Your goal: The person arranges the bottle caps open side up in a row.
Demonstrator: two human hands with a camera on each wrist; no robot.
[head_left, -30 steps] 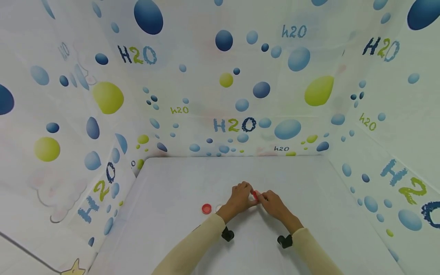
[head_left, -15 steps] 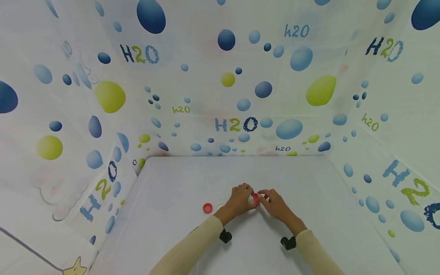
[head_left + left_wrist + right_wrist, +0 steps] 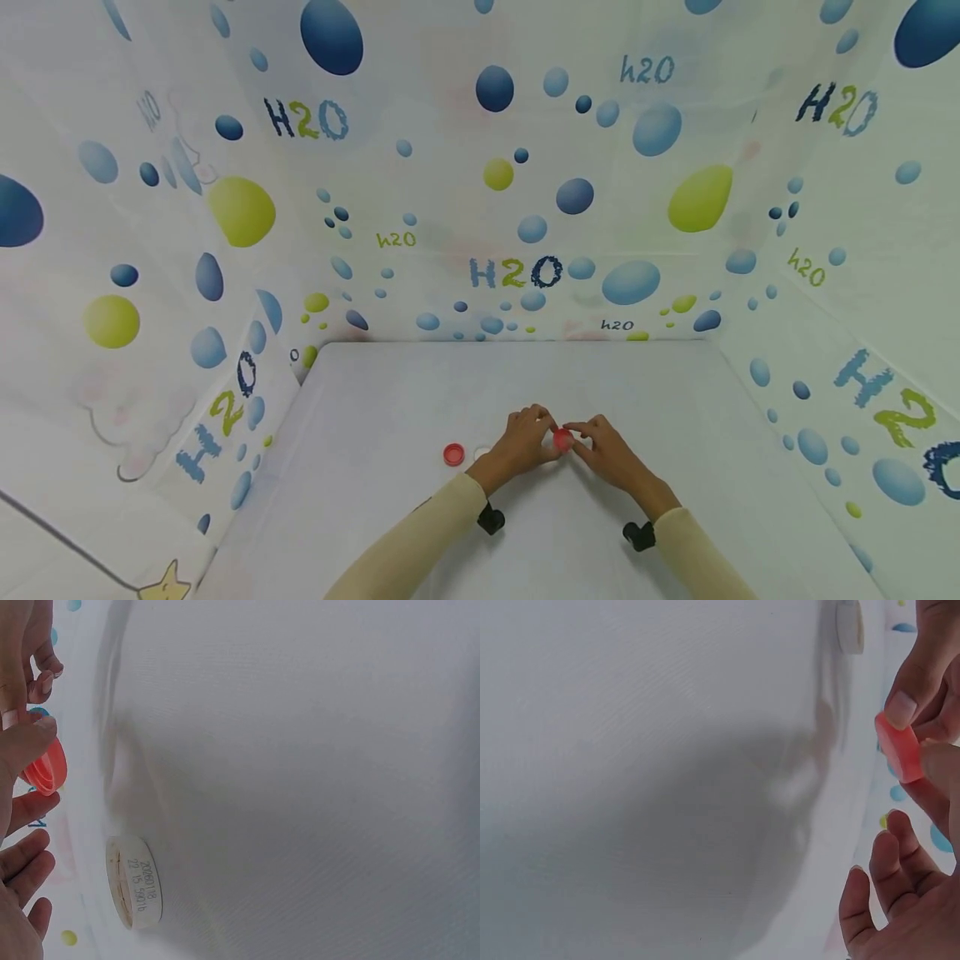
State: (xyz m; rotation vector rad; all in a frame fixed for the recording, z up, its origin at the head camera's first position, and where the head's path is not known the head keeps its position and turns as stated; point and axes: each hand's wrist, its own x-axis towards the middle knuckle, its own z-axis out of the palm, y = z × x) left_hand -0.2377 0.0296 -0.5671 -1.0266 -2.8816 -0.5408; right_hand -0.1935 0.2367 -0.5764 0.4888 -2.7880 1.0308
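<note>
Both hands hold a red round cap (image 3: 562, 440) between them, just above the white table. My left hand (image 3: 519, 439) pinches it from the left with thumb and fingertips. From the other side, my right hand (image 3: 609, 454) pinches the cap's edge. The left wrist view shows the red cap (image 3: 49, 769) tilted, with a ridged rim. A second red cap (image 3: 453, 454) lies on the table left of my left wrist. Partly hidden by that wrist is a white ring-like piece (image 3: 482, 452); the left wrist view shows a printed date on this white piece (image 3: 136, 883).
The white table (image 3: 390, 392) meets a patterned cloth (image 3: 420, 183) with blue and green dots at its back and sides. Dark wrist mounts (image 3: 491, 518) sit under both forearms.
The red cap has turned so that its round face shows more to the head camera. My right wrist has shifted slightly right and down. Both hands stay on the cap.
</note>
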